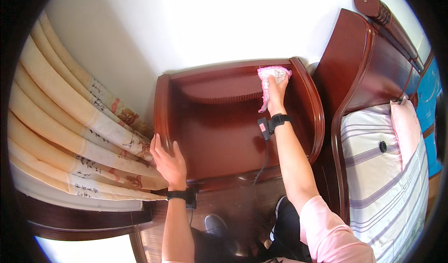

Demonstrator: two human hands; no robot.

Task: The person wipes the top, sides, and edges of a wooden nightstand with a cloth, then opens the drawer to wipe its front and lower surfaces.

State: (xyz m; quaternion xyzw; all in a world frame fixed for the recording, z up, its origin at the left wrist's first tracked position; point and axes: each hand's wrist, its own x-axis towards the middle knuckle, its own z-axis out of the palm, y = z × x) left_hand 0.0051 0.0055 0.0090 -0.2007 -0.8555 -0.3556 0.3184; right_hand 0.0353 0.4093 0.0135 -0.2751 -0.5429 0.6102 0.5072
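Observation:
A white cloth with a pink edge point(275, 73) is bunched under my right hand point(278, 93). That hand presses the cloth against the inner back panel, near the back right corner, of a glossy reddish-brown wooden bedside cabinet point(220, 140). The cabinet top is framed by a raised back and two curved side rails. On the front end of the left side rail point(162, 112) rests my left hand point(169, 160), fingers and thumb apart, holding nothing. Each wrist wears a black strap with a small cabled device.
Beige patterned curtains point(70, 123) hang close along the left, touching near my left wrist. At the right stands a bed with a curved wooden headboard point(350, 60), striped bedding point(367, 179) and a pink pillow point(407, 130). A small dark round object point(383, 146) lies on the bedding. A white wall rises behind the cabinet.

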